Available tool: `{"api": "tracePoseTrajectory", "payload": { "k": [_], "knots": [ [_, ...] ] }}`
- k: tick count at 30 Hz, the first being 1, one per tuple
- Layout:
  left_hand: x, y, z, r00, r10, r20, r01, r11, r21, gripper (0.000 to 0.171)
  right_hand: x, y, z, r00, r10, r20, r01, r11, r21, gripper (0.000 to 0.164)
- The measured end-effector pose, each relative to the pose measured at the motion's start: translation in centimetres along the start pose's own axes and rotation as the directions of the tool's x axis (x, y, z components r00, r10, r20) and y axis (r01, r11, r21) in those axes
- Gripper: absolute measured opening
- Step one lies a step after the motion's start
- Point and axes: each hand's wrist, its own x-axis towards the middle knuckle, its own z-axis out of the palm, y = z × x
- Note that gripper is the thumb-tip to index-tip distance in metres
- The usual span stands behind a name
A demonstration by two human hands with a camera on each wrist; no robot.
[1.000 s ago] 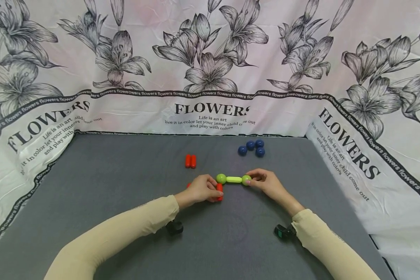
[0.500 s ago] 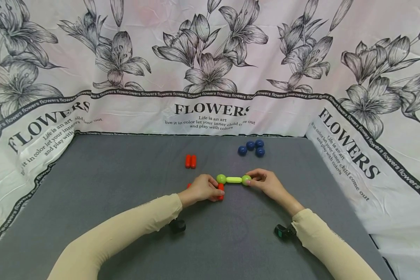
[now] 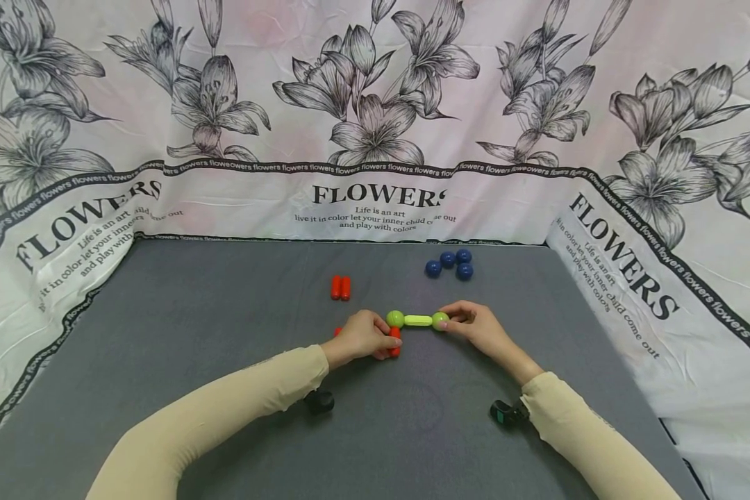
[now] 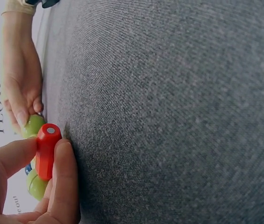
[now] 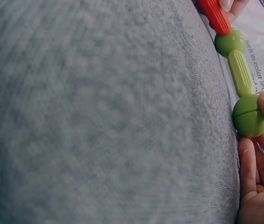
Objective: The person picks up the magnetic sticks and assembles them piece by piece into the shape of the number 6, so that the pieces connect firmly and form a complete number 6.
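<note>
A yellow-green rod (image 3: 418, 321) joins two green balls, the left ball (image 3: 395, 319) and the right ball (image 5: 250, 122). My left hand (image 3: 360, 336) pinches a red magnetic rod (image 4: 46, 156) between thumb and fingers; a silvery disc shows in its near end. The red rod's far end meets the left ball, pointing back toward me at about a right angle to the yellow-green rod. With thumb and fingers, my right hand (image 3: 478, 326) holds the right ball. Part of the red rod is hidden behind left fingers in the head view.
Two red rods (image 3: 340, 288) lie side by side farther back. Another red piece (image 3: 337, 331) is mostly hidden behind my left hand. Several dark blue balls (image 3: 448, 260) cluster at the back right of the grey table (image 3: 237, 298). Flower-printed cloth (image 3: 375, 201) borders the table.
My left hand has shifted slightly to the right with the red rod, which now lines up beneath the left green ball. My right hand and the joined green pieces have stayed put.
</note>
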Motion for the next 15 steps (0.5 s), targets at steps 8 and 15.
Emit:
{"api": "tracePoseTrajectory", "payload": {
  "k": [8,15],
  "knots": [
    [0.05,0.20,-0.03,1.000,-0.021,-0.007,0.021,1.000,0.013,0.030,0.11,0.07,-0.03,1.000,0.005,-0.005,-0.005,1.000,-0.005,0.035],
    [-0.01,0.10,-0.07,1.000,-0.030,-0.001,0.030,0.999,-0.013,0.028,0.13,0.21,0.07,1.000,0.014,-0.011,-0.014,1.000,-0.010,0.036]
  ]
}}
